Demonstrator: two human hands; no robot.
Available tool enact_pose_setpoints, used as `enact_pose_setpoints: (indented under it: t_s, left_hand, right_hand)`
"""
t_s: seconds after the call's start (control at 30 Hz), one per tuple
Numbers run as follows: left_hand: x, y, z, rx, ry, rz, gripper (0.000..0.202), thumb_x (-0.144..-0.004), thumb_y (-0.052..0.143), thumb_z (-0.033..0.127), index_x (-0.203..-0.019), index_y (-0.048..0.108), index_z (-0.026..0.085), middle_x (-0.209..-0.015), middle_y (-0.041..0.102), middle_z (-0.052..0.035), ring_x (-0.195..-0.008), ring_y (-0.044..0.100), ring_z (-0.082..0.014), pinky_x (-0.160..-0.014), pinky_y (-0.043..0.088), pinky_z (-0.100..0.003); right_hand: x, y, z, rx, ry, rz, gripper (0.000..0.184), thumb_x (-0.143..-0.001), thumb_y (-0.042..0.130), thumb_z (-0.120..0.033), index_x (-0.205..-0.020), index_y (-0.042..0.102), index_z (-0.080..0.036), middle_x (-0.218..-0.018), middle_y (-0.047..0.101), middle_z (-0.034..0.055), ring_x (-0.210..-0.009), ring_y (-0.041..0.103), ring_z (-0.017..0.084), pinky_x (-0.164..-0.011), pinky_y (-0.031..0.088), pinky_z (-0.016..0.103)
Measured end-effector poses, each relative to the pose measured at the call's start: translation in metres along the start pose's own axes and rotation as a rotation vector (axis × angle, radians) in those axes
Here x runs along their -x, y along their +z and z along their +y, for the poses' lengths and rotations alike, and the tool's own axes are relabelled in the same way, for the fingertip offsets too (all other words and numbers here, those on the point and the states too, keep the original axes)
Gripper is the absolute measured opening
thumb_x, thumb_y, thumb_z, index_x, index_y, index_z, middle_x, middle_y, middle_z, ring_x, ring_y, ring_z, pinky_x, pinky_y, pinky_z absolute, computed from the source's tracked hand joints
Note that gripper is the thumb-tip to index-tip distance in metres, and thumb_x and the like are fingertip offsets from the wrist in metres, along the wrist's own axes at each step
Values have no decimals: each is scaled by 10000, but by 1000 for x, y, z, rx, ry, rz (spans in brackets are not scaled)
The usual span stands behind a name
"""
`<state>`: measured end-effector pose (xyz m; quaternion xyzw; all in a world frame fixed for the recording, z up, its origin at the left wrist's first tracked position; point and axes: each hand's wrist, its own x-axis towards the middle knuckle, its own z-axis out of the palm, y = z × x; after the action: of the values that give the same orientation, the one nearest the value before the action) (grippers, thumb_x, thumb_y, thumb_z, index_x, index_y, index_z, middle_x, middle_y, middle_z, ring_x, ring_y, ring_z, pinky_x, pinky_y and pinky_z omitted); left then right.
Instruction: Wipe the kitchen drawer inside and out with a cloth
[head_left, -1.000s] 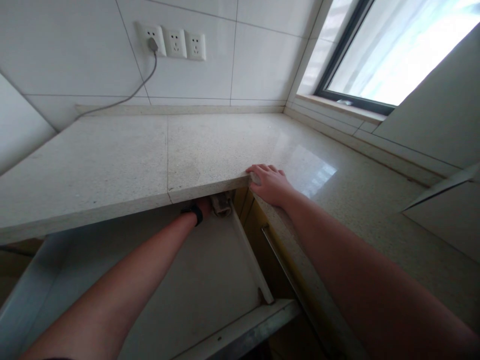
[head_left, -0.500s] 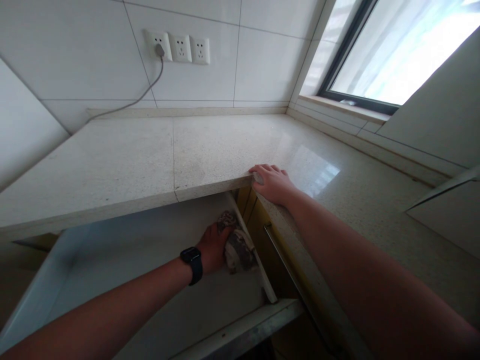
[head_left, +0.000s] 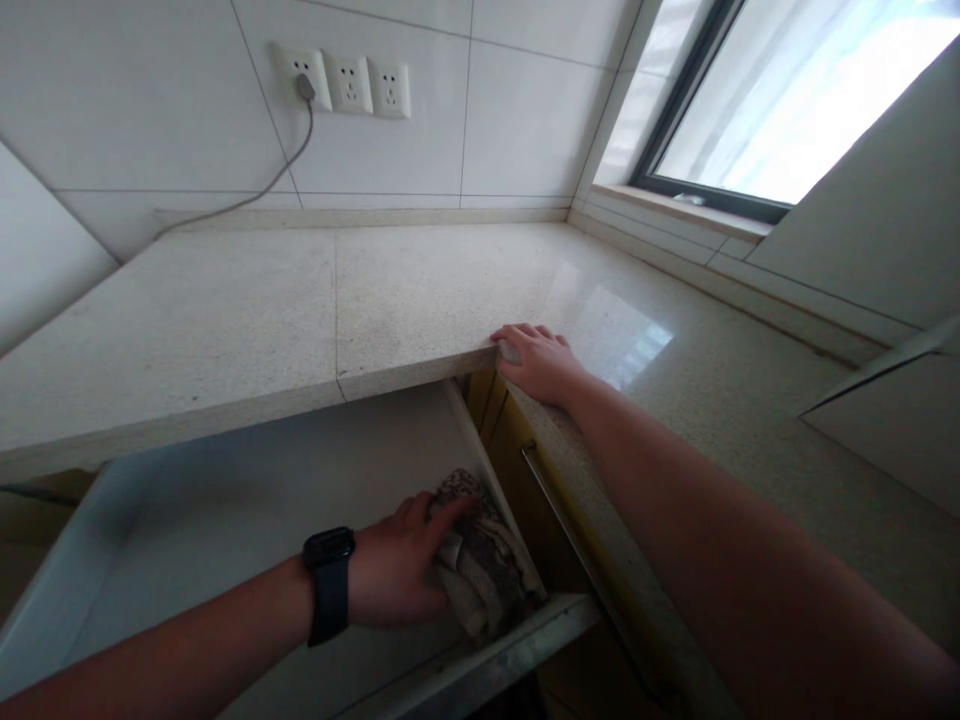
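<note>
Two hands (head_left: 397, 565) (head_left: 541, 365), one cloth (head_left: 487, 580), one drawer (head_left: 360, 450), one watch (head_left: 330, 595), three sockets (head_left: 349, 85)

Lower centre: cloth (head_left: 491, 575) mottled brown, cream and grey. Lower left: watch (head_left: 328, 605) black; drawer (head_left: 277, 490) pale grey. Mid-frame: countertop (head_left: 225, 320) cream, finely speckled. Right of centre: cabinet front (head_left: 514, 425) mustard-yellow. Top: wall tiles (head_left: 525, 120) white, dark-lined; cord (head_left: 262, 193) grey.
</note>
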<state>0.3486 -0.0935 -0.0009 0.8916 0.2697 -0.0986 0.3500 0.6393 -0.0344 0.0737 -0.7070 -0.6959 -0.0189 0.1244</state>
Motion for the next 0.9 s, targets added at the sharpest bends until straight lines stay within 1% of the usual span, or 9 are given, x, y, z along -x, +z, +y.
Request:
enact_pose_setpoints:
  t_s: [0.07,0.17,0.27,0.33,0.47,0.6,0.67,0.77,0.9]
  left_hand:
    - [2,-14,3,-9,3,44,1026,-683,659,310,-1573,149,338,-1473,394,-119,-1337,438,-317,-1075,432,-463]
    - [2,-30,4,-63,-7,116,831,-766,591,312,-1530,265,297,-1412,467,-103,-1308,469,-275,-1078,418,-433]
    - [-1,-32,-3,-53,-73,173,517,-911,443,421,-1377,430,196,-1253,587,-117,-1110,598,-258,-969,471,-417]
    - [-3,-27,-12,-67,-181,176,543,-952,326,579,-1235,509,153,-1084,663,-135,-919,651,-282,-816,502,-428]
    - [-7,-6,-29,-130,-287,4,839,-877,103,805,-908,666,184,-759,686,-135,-730,664,-328,-677,479,-448]
    - [-20,13,-30,350,-339,-271,975,-786,100,912,-888,717,164,-657,666,-111,-549,624,-237,-570,494,-372]
    - [-30,19,-24,539,-397,-305,1014,-741,140,952,-951,720,148,-729,695,-127,-507,610,-222,-484,476,-342]
    - [-46,25,-16,777,-270,-170,847,-781,394,881,-1193,649,186,-986,737,-125,-721,701,-254,-571,546,-353]
    - [-67,27,-15,1054,-10,87,693,-815,660,631,-1330,536,185,-1310,637,-124,-1200,606,-260,-1009,493,-382]
  right_hand:
    - [0,0,0,-3,0,4,461,-858,520,-363,-1314,560,-310,-1380,580,67,-1238,492,350,-1011,368,570]
    - [0,0,0,-1,-3,9,457,-859,513,-360,-1312,562,-315,-1375,583,64,-1232,494,348,-1008,368,566]
    - [0,1,1,4,-2,8,461,-855,517,-358,-1313,562,-319,-1380,579,58,-1223,497,349,-1000,374,564]
    - [-1,2,1,6,-1,10,461,-856,523,-356,-1314,562,-320,-1377,580,56,-1223,497,351,-998,376,564]
    - [-1,2,1,18,-4,4,460,-863,522,-351,-1320,558,-321,-1378,578,54,-1229,495,348,-1006,376,562]
    - [0,2,0,18,-2,13,460,-863,513,-360,-1318,561,-311,-1375,582,58,-1232,499,347,-1002,381,568]
    - [0,1,0,17,-1,14,466,-860,513,-362,-1320,560,-309,-1380,581,58,-1233,499,348,-1001,380,568]
    - [1,0,0,15,-2,12,476,-851,522,-360,-1324,558,-310,-1398,574,50,-1237,498,347,-1006,376,561]
    - [1,1,0,15,-5,12,472,-853,519,-354,-1321,558,-312,-1401,575,48,-1240,499,339,-1012,372,552]
